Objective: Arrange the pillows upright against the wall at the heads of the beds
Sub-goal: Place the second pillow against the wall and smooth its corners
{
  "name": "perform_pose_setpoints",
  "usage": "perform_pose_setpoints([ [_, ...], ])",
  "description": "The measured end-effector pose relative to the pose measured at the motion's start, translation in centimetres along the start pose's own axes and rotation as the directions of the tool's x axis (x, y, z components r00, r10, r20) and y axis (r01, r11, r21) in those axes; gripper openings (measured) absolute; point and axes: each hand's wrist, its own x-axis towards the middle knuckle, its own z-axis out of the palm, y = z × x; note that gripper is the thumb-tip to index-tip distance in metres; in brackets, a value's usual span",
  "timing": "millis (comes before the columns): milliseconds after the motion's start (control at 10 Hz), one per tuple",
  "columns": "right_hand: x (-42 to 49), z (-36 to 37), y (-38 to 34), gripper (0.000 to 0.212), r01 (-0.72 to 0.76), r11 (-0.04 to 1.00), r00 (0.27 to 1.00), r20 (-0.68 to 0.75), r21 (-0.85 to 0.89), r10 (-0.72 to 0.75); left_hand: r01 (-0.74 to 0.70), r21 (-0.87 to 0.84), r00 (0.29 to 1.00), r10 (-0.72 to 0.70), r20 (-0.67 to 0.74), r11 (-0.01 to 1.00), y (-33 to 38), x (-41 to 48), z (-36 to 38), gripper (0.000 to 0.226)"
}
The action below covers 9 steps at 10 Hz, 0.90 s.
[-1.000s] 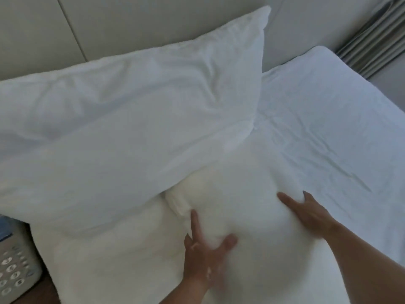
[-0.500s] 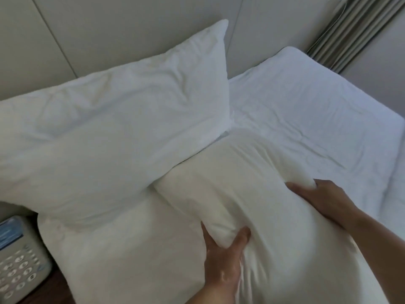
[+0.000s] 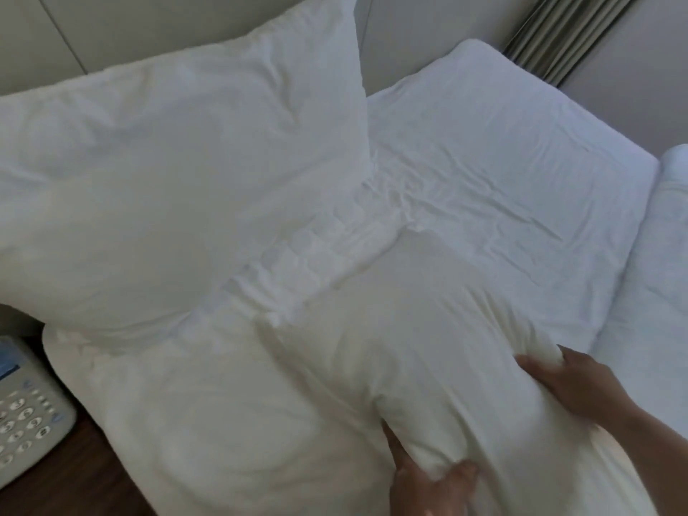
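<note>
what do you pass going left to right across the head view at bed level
telephone → upright pillow → left hand → gripped pillow → right hand → second bed

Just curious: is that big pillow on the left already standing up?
Yes, upright. The big pillow leans against the wall panel, with its top corner well above the bed.

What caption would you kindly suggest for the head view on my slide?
Both hands, left and right, grip a flat pillow beside an upright pillow.

Dim soft light, motion blur, curved edges
</note>
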Motion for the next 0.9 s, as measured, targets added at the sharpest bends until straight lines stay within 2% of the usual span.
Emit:
perform_pose_setpoints([
  [100, 1.0, 1.4, 1.3, 0.135, -0.029, 0.997, 0.999, 0.03, -0.073, 0.031, 0.123, 0.167, 0.989, -0.134, 0.058, 0.978, 1.4, -1.1, -1.0, 0.149],
  [200, 0.5, -0.8, -1.7, 0.091, 0.041, 0.994, 0.999, 0.021, -0.096, -0.039, 0.068, 0.241, 0.997, -0.076, 0.026, 0.968, 5.6, -2.8, -2.8, 0.126],
  [300, 0.0, -3.6, -7.6, 0.068, 0.249, 0.964, 0.968, 0.012, -0.089, -0.249, 0.043, 0.273, 0.999, -0.035, -0.034, 0.961, 10.5, -3.9, -6.7, 0.083],
  [400, -0.4, -5.9, -16.0, 0.073, 0.451, 0.88, 0.892, 0.033, -0.149, -0.451, -0.096, 0.318, 0.982, 0.142, -0.125, 0.943, 17.4, -5.7, -12.0, 0.083],
  [500, -0.7, -8.4, -24.9, 0.076, 0.59, 0.785, 0.803, 0.038, -0.186, -0.595, -0.189, 0.398, 0.932, 0.291, -0.215, 0.898, 23.9, -8.0, -17.9, 0.092],
  [600, -0.8, -11.0, -33.1, 0.079, 0.669, 0.696, 0.725, 0.023, -0.261, -0.688, -0.229, 0.589, 0.836, 0.466, -0.289, 0.775, 29.0, -9.4, -23.9, 0.081],
  [700, -0.3, -13.3, -40.4, 0.087, 0.721, 0.607, 0.641, -0.011, -0.335, -0.768, -0.19, 0.847, 0.671, 0.696, -0.257, 0.496, 32.6, -11.6, -29.8, 0.079],
  [800, 1.0, -14.8, -47.1, 0.099, 0.739, 0.52, 0.54, -0.084, -0.428, -0.837, -0.021, 0.985, 0.456, 0.879, -0.141, 0.17, 34.4, -13.4, -35.8, 0.083],
  [900, 2.5, -15.3, -52.5, 0.115, 0.68, 0.436, 0.494, -0.07, -0.59, -0.867, 0.253, 0.954, 0.49, 0.829, -0.27, 0.161, 34.6, -13.8, -40.9, 0.11],
])
